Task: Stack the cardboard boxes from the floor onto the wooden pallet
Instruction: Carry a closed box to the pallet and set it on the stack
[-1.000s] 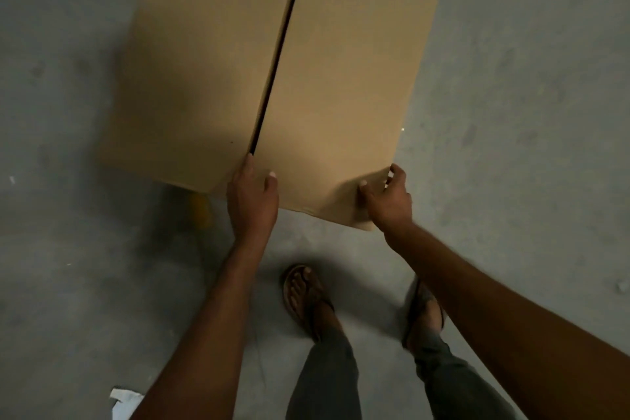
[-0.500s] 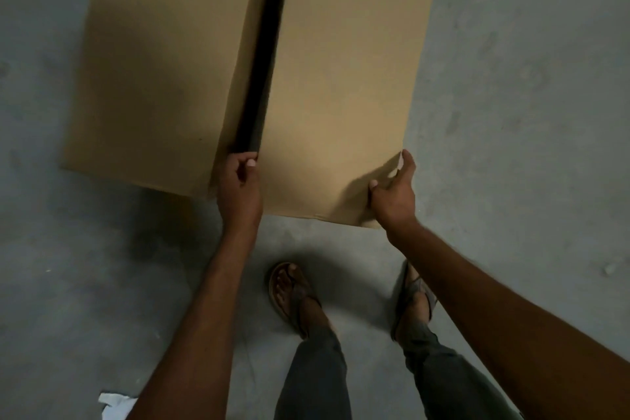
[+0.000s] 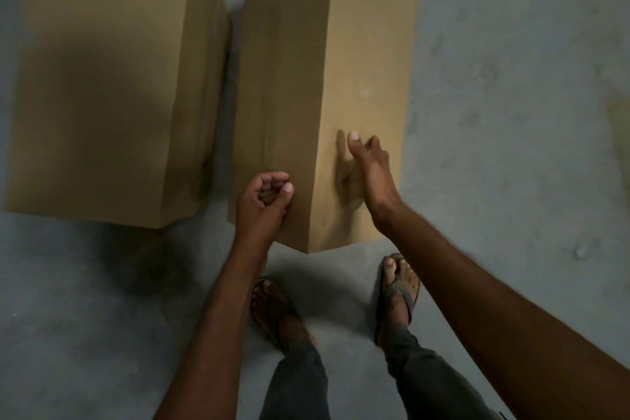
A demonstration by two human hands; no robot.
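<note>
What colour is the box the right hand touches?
Plain tan-brown cardboard box, no print visible; head view shows it.

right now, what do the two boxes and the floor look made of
The left box and right box look like plain brown cardboard: matte, unprinted, with crisp folded edges. The floor is probably bare concrete: grey, dull, mottled.

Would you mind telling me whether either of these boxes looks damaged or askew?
Nothing stands out. The left box and the right box both stand on the concrete floor with a narrow gap between them, and no dents, tears or spills are visible.
</note>
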